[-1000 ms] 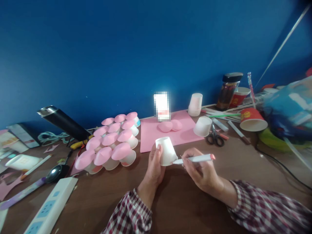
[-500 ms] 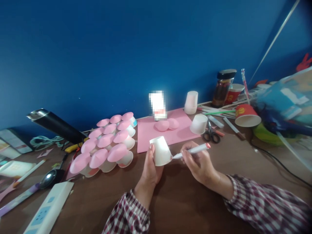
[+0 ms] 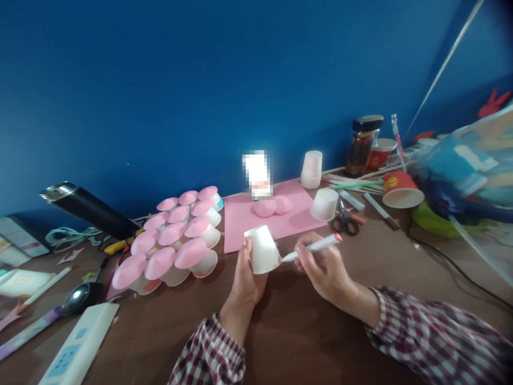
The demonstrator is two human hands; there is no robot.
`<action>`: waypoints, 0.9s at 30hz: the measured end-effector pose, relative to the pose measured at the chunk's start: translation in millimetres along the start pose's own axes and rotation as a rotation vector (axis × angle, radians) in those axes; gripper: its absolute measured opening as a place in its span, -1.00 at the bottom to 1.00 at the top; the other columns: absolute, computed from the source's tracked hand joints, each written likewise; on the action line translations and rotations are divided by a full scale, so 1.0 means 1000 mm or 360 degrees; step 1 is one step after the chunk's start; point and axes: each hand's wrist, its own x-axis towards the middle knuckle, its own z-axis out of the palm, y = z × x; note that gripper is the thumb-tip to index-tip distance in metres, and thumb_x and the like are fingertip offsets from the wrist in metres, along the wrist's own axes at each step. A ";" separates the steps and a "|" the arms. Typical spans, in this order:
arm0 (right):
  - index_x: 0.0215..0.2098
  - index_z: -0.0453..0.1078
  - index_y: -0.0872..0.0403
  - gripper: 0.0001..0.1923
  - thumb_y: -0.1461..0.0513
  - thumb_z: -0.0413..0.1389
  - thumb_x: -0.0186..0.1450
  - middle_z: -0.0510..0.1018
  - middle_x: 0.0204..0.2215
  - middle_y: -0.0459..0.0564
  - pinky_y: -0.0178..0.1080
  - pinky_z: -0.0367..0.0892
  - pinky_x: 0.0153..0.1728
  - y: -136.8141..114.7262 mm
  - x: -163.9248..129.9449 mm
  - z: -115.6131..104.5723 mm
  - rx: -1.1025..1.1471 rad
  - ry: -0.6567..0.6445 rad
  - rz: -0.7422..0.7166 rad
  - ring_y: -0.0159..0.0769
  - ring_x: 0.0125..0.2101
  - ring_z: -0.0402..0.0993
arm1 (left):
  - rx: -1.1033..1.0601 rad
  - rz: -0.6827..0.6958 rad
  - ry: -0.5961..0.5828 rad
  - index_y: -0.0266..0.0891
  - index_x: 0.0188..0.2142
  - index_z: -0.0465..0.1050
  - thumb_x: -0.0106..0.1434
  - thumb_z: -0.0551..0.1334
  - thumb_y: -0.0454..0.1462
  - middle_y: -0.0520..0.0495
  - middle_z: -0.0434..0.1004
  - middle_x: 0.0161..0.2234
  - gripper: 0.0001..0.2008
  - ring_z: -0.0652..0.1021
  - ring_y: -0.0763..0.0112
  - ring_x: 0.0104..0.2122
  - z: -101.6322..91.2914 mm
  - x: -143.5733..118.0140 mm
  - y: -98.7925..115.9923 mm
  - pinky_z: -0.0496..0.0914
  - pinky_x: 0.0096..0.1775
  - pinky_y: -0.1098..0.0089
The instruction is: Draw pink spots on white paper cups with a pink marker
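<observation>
My left hand [image 3: 245, 272] is closed around a white paper cup [image 3: 263, 250], held upside down and slightly tilted above the table. In my right hand [image 3: 326, 270] is a white marker [image 3: 315, 246] with a red end, gripped like a pen. Its tip meets the cup's lower right edge, near the rim. Behind the cup lies a pink paper sheet [image 3: 240, 224] carrying two pink paper cones [image 3: 264, 207]. Another upturned white cup [image 3: 324, 205] stands at the sheet's right edge.
Several upturned cups topped with pink cones [image 3: 172, 233] fill the left side. Black scissors [image 3: 345, 222], loose markers [image 3: 377, 206] and a red paper cup [image 3: 402, 190] lie to the right. A power strip [image 3: 82, 342] is at the lower left. Stacked white cups [image 3: 311, 169] stand near the wall.
The whole view has shifted slightly, so things sit a little further left. The cup and marker keep nearly the same pose, with the marker's tip still at the cup's edge.
</observation>
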 end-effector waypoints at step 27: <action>-0.12 0.38 0.10 -0.82 0.37 0.03 0.33 0.51 -0.37 0.00 -0.25 0.39 -0.33 -0.023 -0.002 -0.005 -0.0435 -0.0237 -0.0773 -0.29 -0.37 0.45 | -0.0036 -0.0071 0.0078 -0.28 -0.18 0.48 0.21 0.26 -0.04 -0.10 0.52 -0.29 -0.64 0.51 0.36 -0.32 -0.005 0.006 -0.002 0.42 -0.28 0.41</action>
